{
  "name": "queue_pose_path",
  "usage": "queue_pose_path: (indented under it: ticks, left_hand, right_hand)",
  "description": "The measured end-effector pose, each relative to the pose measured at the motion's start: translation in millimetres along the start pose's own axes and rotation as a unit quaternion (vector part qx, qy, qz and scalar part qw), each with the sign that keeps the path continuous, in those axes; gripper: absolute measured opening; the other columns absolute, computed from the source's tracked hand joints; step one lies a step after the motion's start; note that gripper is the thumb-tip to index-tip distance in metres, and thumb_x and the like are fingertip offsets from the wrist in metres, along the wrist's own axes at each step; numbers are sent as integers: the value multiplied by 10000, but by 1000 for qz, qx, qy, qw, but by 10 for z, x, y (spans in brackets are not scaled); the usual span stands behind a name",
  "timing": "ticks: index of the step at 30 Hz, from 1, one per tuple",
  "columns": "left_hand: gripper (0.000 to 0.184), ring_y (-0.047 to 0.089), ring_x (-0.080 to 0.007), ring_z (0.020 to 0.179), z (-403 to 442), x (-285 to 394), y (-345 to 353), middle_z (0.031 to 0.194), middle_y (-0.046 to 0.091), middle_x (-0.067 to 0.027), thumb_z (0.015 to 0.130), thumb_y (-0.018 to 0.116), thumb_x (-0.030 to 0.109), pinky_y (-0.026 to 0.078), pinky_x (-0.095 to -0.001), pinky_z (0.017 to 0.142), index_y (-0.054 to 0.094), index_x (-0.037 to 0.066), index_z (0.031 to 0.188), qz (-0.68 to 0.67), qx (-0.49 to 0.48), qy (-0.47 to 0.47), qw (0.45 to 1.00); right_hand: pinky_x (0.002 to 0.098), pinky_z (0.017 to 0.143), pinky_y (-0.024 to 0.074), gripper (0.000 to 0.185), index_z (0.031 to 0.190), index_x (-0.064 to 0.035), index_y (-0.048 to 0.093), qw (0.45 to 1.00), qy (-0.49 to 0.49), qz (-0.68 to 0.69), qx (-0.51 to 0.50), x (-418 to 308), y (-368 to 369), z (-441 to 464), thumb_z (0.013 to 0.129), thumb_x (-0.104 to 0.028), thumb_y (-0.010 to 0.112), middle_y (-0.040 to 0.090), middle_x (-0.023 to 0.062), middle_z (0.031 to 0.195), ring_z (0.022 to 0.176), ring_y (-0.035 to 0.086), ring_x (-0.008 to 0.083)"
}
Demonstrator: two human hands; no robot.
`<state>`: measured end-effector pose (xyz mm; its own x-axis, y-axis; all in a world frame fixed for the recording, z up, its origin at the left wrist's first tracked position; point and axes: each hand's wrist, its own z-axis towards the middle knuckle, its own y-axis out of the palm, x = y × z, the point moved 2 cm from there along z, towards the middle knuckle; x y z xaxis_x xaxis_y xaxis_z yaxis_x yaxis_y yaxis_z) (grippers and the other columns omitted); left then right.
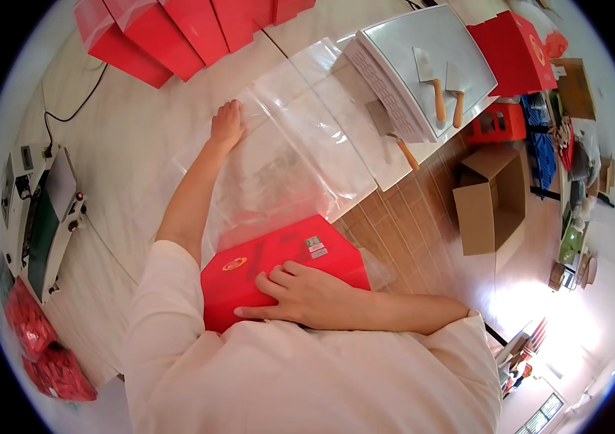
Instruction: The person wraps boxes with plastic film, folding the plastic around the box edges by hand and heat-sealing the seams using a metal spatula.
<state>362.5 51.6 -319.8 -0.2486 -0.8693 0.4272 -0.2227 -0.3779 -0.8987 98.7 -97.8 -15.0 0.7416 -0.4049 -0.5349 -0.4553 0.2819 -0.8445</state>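
A red box [293, 253] with a gold emblem and small labels lies right against my body. On top of it rests my right hand [304, 293], fingers spread over the lid. A large clear plastic bag [285, 155] stretches across the table beyond the box. My left hand [228, 124], arm reaching forward, is closed on the far left part of this bag. Some clear plastic also shows at the box's right end; whether the box sits inside the bag I cannot tell.
Several red boxes [177, 32] stand at the far left. A metal-topped stack [423, 50] carries two wooden-handled scrapers [439, 98], with another scraper [394, 137] beside it. A sealing machine [43, 210] is at left. A cardboard box [477, 210] stands on the floor at right.
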Motion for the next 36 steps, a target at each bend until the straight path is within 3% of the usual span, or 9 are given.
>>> queue_pose_path:
  ticks: [3, 6, 10, 12, 14, 17, 19, 28, 36]
  left_hand:
    - [293, 557, -297, 1026, 71, -13, -7, 1040, 573, -87, 728, 759, 219, 476, -432, 796, 588, 145, 954, 45, -148, -3, 988]
    - [199, 582, -287, 977, -72, -6, -84, 941, 612, -71, 759, 721, 259, 479, -428, 779, 615, 139, 876, 70, -30, 62, 995]
    - [154, 605, -269, 927, -411, -252, -526, 861, 635, -45, 783, 686, 273, 484, -435, 761, 626, 135, 818, 63, 0, 51, 997]
    - [178, 627, -220, 848, -580, -573, -661, 851, 639, -47, 787, 678, 243, 496, -390, 748, 595, 110, 870, 46, -175, 18, 983]
    - [162, 633, -227, 831, -732, -743, -689, 880, 651, -50, 829, 650, 233, 494, -381, 720, 583, 104, 902, 35, -172, 13, 984]
    - [161, 635, -273, 804, -884, -425, -939, 880, 660, -72, 879, 603, 269, 482, -412, 691, 592, 114, 920, -37, -142, -39, 988]
    - [151, 628, -293, 775, -965, -139, -1129, 891, 657, -69, 914, 567, 256, 472, -431, 649, 585, 108, 939, -14, -76, 75, 994]
    - [95, 614, -160, 682, -1815, 675, -2232, 797, 594, 16, 825, 601, 135, 462, -304, 489, 607, 160, 916, 117, 102, 256, 954]
    - [103, 592, -109, 673, -2473, 981, -2781, 782, 547, 40, 765, 626, 133, 460, -268, 466, 583, 150, 856, 161, 178, 267, 933]
  right_hand:
    - [335, 811, 429, 502, 1429, -250, 419, 1000, -3, 14, 5, 8, 16, -2, 939, -151, 466, 544, 122, 1018, 941, 551, 224]
    - [336, 802, 427, 496, 1427, -250, 421, 1000, -1, 10, -8, 5, -9, 0, 941, -161, 467, 544, 116, 1015, 936, 550, 223]
    - [331, 793, 426, 488, 1423, -253, 427, 1000, -14, -7, -11, -6, -5, -2, 943, -170, 465, 545, 109, 1011, 925, 550, 220]
    - [340, 797, 425, 488, 1424, -252, 429, 1000, -9, 13, -5, -11, 17, -4, 942, -179, 463, 541, 112, 1009, 921, 550, 229]
    - [345, 794, 423, 519, 1428, -250, 426, 1000, -12, 5, -13, -16, 17, -6, 919, -191, 506, 537, 112, 1015, 914, 545, 232]
    - [353, 789, 419, 612, 1437, -248, 418, 999, -5, 7, -37, -17, -76, 12, 854, -214, 602, 529, 113, 1035, 899, 534, 239]
    - [348, 775, 411, 775, 1444, -235, 410, 999, -1, 2, -37, -24, -78, 26, 737, -231, 728, 520, 108, 1068, 874, 517, 236]
    - [391, 840, 420, 886, 1467, -159, 361, 997, -35, -28, -70, -59, -186, 234, 690, -227, 783, 520, 108, 1129, 938, 523, 258]
    - [361, 842, 419, 933, 1415, -12, 373, 992, -104, -58, -46, 116, -315, 537, 647, -296, 820, 535, 108, 1110, 992, 517, 254]
